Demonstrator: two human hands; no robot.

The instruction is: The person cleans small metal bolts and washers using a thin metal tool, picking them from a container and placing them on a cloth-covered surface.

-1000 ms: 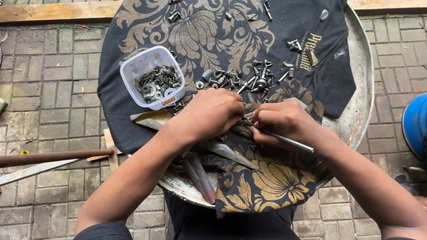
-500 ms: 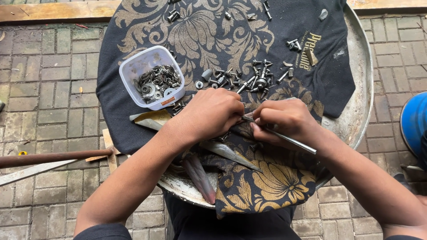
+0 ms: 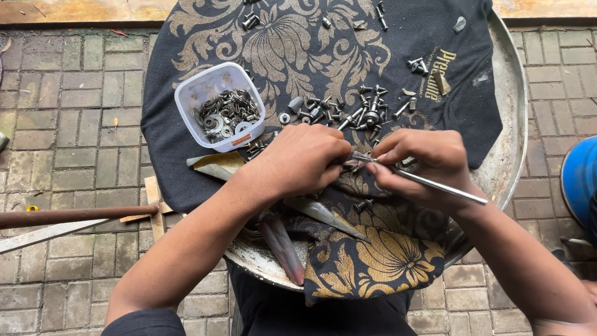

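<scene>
A dark cloth [image 3: 298, 37] printed with gold floral scrolls drapes over a round, dull metal tray [image 3: 507, 124] set on grey brick paving [image 3: 62, 124]. One clear plastic tub [image 3: 219, 106], square with rounded corners, holds a heap of grey washers and small metal rings. A loose scatter of screws and bolts [image 3: 364, 112], too many to count, lies on the cloth just above the two hands. The right hand [image 3: 429, 163] pinches one thin, smooth metal rod [image 3: 429, 180] between thumb and curled fingers, its tip pointing left toward the left hand [image 3: 301, 163]. The left hand's fingers are curled tight, meeting the rod's tip; what they grip is hidden. One rusty pipe [image 3: 74, 215] lies on the bricks at left.
</scene>
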